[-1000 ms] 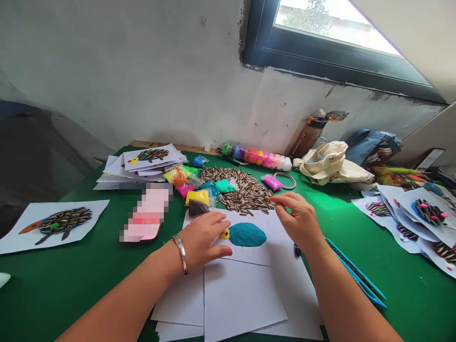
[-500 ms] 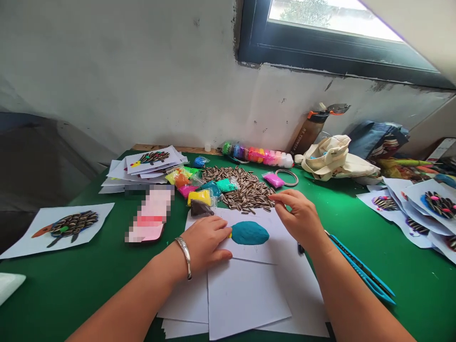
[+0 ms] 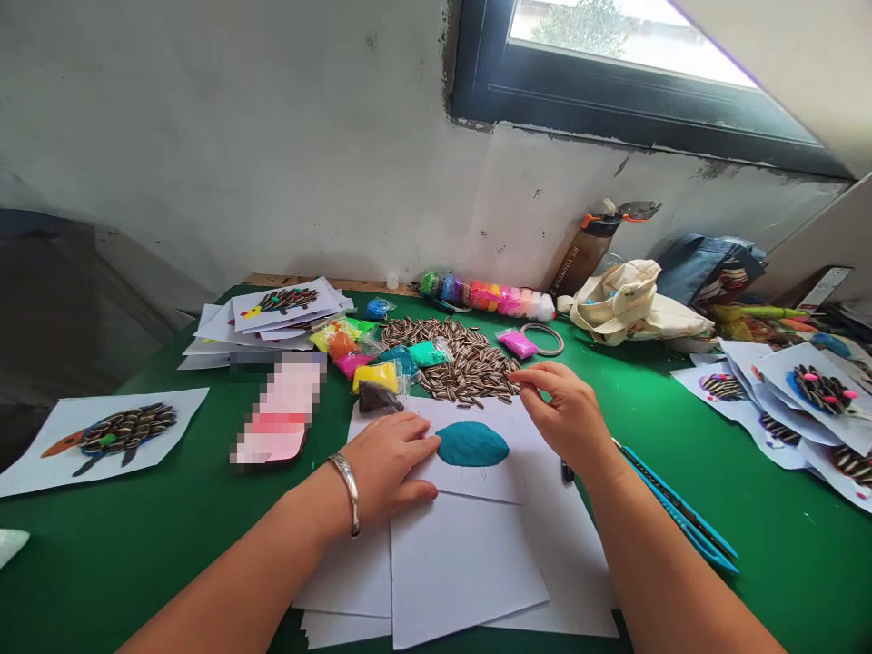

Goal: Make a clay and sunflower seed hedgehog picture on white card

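Observation:
A flat oval of teal-blue modelling clay [image 3: 472, 444] sits on a white sheet of paper [image 3: 470, 563], with short pencil lines below it. My left hand [image 3: 388, 459], a silver bangle at its wrist, lies flat on the paper, fingers stretched out and fingertips at the clay's left edge. At the right edge of a heap of striped sunflower seeds [image 3: 463, 359], my right hand [image 3: 562, 409] has its thumb and index finger drawn together. Whatever is between those fingertips is too small to make out.
Small bags of coloured clay, including a yellow one [image 3: 377, 377], lie beside the seeds. Blue tweezers [image 3: 681, 509] rest at right. Seed pictures [image 3: 123, 436] lie at left, more [image 3: 817, 391] at right. A blurred pink phone-like object [image 3: 279, 413], bottle [image 3: 586, 250] and cloth bag [image 3: 630, 300] stand around.
The whole view has shifted slightly, so things appear a little further left. Both hands keep nearly the same places; the yellow bit by my left fingertips no longer shows.

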`<action>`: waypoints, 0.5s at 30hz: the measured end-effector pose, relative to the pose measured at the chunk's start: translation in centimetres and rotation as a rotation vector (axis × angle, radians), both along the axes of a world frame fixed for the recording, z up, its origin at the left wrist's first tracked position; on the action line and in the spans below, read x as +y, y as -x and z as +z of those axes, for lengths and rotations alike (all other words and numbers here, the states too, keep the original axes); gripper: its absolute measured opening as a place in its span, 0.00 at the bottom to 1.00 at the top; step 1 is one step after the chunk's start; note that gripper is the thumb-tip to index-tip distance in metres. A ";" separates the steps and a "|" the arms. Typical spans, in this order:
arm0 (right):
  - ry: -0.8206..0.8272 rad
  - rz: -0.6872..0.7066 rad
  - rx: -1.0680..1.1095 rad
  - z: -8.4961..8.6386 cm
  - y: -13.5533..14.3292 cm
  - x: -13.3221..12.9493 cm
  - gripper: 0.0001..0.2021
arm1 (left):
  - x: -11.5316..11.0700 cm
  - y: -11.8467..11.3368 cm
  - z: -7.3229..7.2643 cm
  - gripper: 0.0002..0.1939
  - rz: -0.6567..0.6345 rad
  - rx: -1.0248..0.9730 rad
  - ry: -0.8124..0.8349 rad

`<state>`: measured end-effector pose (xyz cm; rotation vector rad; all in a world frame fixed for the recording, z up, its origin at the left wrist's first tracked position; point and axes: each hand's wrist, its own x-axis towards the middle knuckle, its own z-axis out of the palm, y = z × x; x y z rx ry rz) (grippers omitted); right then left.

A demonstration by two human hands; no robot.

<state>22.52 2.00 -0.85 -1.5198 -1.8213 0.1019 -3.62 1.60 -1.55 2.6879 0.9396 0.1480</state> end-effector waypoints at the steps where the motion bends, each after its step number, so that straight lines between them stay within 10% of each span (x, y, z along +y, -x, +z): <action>1: -0.001 0.001 -0.001 0.0 0.0 0.0 0.11 | 0.0 0.0 0.0 0.22 0.003 0.002 0.002; 15: 0.013 0.009 0.010 0.4 0.1 -0.1 0.11 | 0.2 0.2 0.1 0.21 -0.008 -0.030 0.019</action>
